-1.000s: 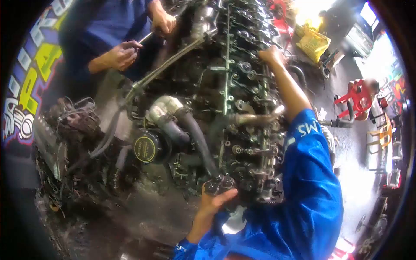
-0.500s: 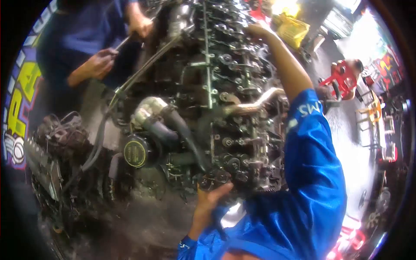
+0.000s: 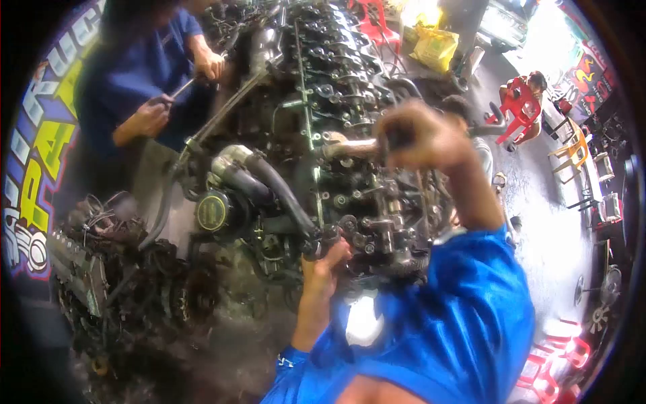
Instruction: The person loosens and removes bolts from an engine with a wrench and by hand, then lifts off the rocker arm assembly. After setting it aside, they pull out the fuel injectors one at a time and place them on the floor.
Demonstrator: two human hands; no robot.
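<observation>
A long engine with its valve gear exposed (image 3: 340, 200) runs away from me. At its near end my left hand (image 3: 321, 266) is closed on a dark metal part (image 3: 321, 244), thumb on the right side, beside the lower end of a black hose (image 3: 288, 202). My right hand (image 3: 427, 138), smeared by motion, is raised over the engine's right side with its fingers curled. Something dark shows inside that curl, but I cannot tell what it is. The hand overlaps the right end of a metal pipe (image 3: 350, 149) that crosses the engine.
Across the engine at left, a person in dark blue (image 3: 145, 74) holds a metal rod (image 3: 183, 87). A round black cap with yellow print (image 3: 212, 213) sits left of the hoses. Engine parts (image 3: 84, 269) lie at lower left. Another person (image 3: 461, 111) is behind my right hand; red chairs (image 3: 521, 108) stand further right.
My right hand has come back from the far part of the engine toward me and is lifted over it. My left hand has shifted slightly upward in view. The view has turned somewhat.
</observation>
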